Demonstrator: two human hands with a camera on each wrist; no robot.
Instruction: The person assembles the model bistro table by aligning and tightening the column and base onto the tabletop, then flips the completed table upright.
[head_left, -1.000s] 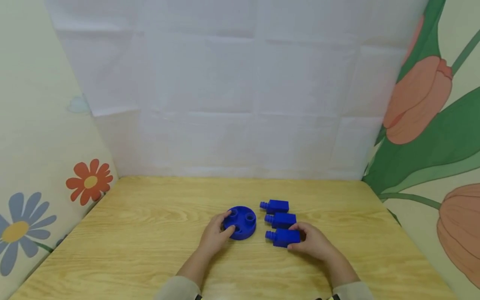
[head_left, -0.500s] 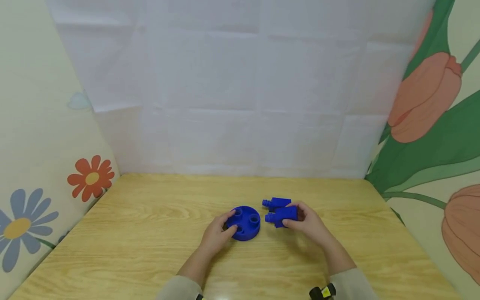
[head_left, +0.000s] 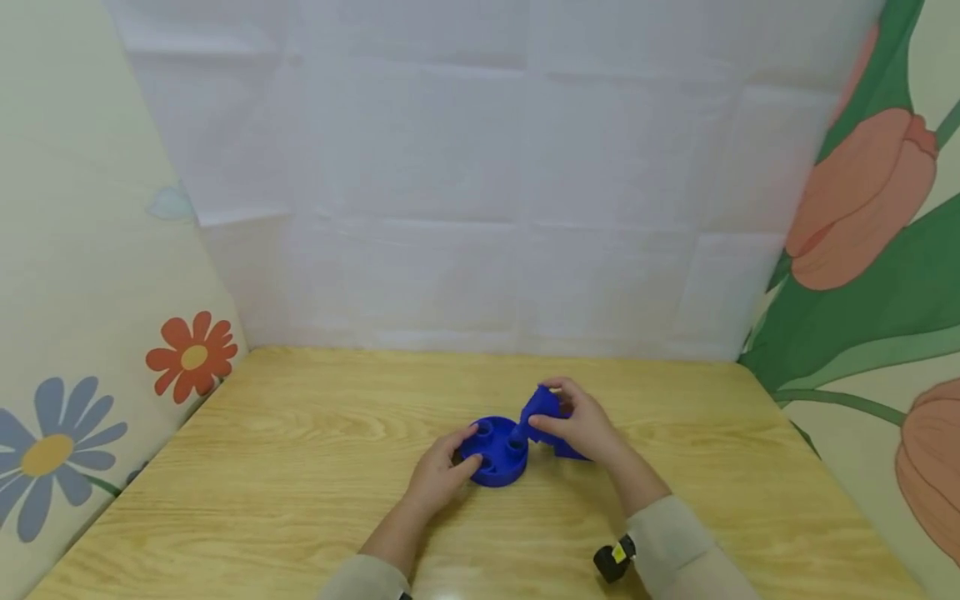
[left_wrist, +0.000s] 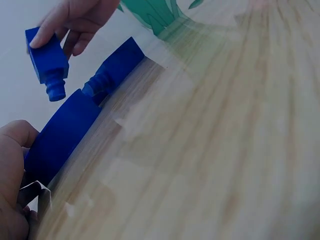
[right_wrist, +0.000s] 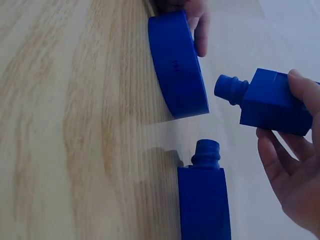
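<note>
My left hand grips the left side of a round blue base, thumb and fingers over its rim. The base lies on the table with three round sockets facing up. My right hand pinches a blue rectangular block with a ridged neck. In the head view this block is tilted, neck down, over the base's right socket. The right wrist view shows the neck still apart from the base. A similar block lies on the table beside the base, mostly hidden under my right hand in the head view.
The wood-grain table ends at a white sheet behind. Flower-printed walls stand at both sides. A black wrist device sits at my right sleeve.
My right hand has lifted the nearest block off the table, carried it away from me and left, and tipped its neck down toward the base. My left hand keeps its grip.
</note>
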